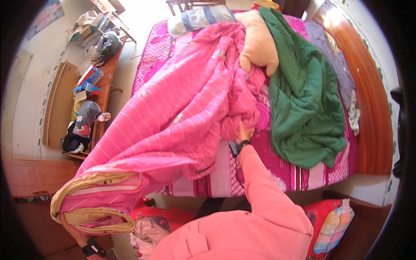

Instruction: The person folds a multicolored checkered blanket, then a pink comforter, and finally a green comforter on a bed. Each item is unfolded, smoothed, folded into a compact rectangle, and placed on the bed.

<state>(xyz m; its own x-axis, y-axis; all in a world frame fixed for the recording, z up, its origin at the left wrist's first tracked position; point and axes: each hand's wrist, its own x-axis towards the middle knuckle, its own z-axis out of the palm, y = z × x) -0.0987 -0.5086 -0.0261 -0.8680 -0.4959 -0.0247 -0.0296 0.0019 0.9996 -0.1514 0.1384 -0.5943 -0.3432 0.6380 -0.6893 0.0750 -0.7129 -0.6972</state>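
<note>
A pink quilt (169, 107) with thin white stripes stretches diagonally from the bed to the lower left. Its near end is lifted off the bed and folded back, showing a tan edge (94, 178). My left hand (66, 226) holds this raised end from below, the fingers mostly hidden behind the cloth. On the bed, my right hand (244, 132) grips the bunched right side of the quilt, with fingertips partly sunk in the folds. A black band circles each wrist. To the right of my right hand lies a rumpled green blanket (305, 107).
A beige plush pillow (260, 42) and a striped pillow (201, 19) rest toward the bed's far end. The patterned magenta sheet (286, 169) covers the bed. Along the left wall, a wooden bench (109, 71) carries bags and boxes. Red cushions (172, 211) are close to my body.
</note>
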